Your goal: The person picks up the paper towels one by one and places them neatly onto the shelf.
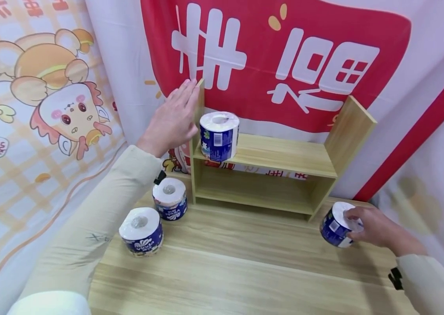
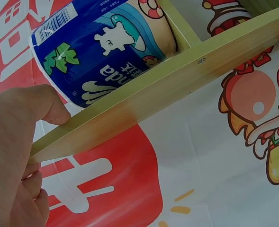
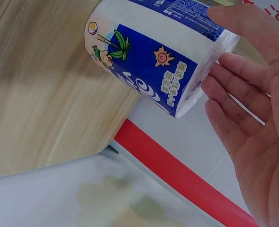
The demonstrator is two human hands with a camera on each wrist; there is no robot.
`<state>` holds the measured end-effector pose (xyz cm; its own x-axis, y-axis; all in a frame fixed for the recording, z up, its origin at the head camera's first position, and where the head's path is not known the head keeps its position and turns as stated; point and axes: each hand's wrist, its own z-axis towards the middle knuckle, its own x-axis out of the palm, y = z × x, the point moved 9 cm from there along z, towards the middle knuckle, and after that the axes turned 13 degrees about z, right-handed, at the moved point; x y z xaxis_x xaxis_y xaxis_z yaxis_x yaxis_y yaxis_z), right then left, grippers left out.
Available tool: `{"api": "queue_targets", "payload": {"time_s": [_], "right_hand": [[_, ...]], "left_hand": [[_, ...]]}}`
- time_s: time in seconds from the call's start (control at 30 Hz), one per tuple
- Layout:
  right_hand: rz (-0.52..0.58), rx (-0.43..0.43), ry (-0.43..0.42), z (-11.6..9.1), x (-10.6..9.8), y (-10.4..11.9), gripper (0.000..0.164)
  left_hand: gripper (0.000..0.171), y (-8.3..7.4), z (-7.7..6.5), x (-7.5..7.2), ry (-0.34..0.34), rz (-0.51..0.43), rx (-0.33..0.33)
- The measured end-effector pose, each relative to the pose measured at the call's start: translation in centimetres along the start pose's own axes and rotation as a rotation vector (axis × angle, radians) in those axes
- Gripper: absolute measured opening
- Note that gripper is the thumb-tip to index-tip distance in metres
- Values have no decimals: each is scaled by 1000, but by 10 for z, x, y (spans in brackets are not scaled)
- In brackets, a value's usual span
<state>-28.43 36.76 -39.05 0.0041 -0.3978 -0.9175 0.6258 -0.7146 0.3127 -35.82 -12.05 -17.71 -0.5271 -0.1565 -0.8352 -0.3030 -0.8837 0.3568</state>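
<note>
My left hand (image 1: 176, 116) is at the upper left of a small wooden shelf (image 1: 265, 192). The left wrist view has its thumb on one side of the shelf's side panel (image 2: 125, 104) and its fingers on the other, gripping the edge. Right beside that panel, a blue-and-white toilet paper roll (image 1: 218, 138) stands upright on the upper board. Over on the right, my right hand (image 1: 375, 229) holds another toilet paper roll (image 1: 333, 227), fingers at its top end and thumb on its side. That roll's printed wrapper (image 3: 148, 56) faces the right wrist camera.
Two more toilet paper rolls stand on the wooden table (image 1: 222, 280) at left: one roll (image 1: 169, 199) near the shelf's foot, the other roll (image 1: 141, 232) closer to me, beside my left sleeve. A red-and-white printed cloth (image 1: 261, 52) hangs behind the shelf.
</note>
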Motion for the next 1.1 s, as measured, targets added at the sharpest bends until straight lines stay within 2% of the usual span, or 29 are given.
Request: {"api": "queue_targets", "payload": {"time_s": [0.4, 1.1], "right_hand": [[33, 89, 42, 2, 6, -7, 44], [-46, 151, 55, 9, 12, -15, 43]], "left_hand": [[90, 1, 0, 0, -13, 3, 1], [91, 1, 0, 2, -6, -7, -2]]}}
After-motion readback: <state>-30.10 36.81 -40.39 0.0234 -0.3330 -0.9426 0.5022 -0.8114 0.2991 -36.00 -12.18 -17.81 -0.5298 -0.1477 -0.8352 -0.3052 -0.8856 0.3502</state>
